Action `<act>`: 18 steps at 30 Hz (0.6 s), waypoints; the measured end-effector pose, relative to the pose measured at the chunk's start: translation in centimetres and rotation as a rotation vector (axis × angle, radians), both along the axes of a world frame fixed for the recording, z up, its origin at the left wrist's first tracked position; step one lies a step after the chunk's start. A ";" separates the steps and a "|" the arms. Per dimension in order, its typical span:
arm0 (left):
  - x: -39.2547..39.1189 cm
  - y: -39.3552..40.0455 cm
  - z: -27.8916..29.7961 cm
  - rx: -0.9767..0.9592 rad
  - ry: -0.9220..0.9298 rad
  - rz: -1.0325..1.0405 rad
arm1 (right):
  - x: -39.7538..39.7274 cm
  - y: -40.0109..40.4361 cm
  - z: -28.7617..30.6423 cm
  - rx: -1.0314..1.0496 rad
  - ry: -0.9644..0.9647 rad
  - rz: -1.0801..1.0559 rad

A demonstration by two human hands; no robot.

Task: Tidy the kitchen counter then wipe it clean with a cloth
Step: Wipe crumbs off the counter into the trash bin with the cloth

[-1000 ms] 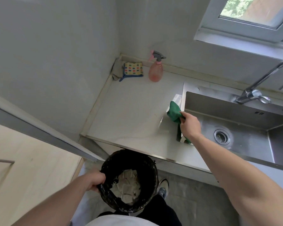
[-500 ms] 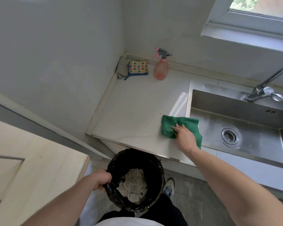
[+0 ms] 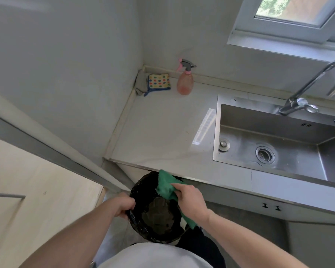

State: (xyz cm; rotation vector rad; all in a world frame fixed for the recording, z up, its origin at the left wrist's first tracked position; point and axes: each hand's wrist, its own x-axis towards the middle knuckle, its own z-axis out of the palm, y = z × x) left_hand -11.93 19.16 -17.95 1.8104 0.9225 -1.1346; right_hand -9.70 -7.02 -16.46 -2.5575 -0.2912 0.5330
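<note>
My right hand (image 3: 190, 198) grips a green cloth (image 3: 165, 185) and holds it off the counter's front edge, over the mouth of a black-lined bin (image 3: 143, 229). My left hand (image 3: 123, 206) holds the bin's left rim just below the counter edge. Crumpled scraps lie dim inside the bin. The pale counter (image 3: 162, 132) stretches from the wall corner to the sink.
A pink spray bottle (image 3: 185, 82) and a dotted sponge cloth (image 3: 159, 82) stand in the counter's back corner. A steel sink (image 3: 278, 136) with a tap (image 3: 298, 101) lies to the right. A door frame (image 3: 56, 151) stands on the left, cabinet fronts below.
My right hand swept the green cloth from beside the sink across the counter to its front edge and off it, over the bin. The bin has stayed under the edge.
</note>
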 end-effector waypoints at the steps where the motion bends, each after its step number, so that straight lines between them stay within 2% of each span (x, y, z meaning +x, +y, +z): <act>1: 0.0 0.1 0.1 0.002 -0.001 0.000 | 0.0 -0.1 0.6 0.018 -0.008 -0.020; 10: 0.0 -0.2 0.9 -0.004 -0.004 0.019 | 9.5 -4.5 6.6 0.170 -0.149 -0.329; 14: 0.0 -0.5 0.8 -0.006 -0.001 0.046 | 15.1 -5.9 7.0 0.087 -0.263 -0.369; 18: 0.1 -0.6 0.3 -0.010 0.012 0.058 | 19.7 -6.4 4.9 -0.062 -0.229 -0.315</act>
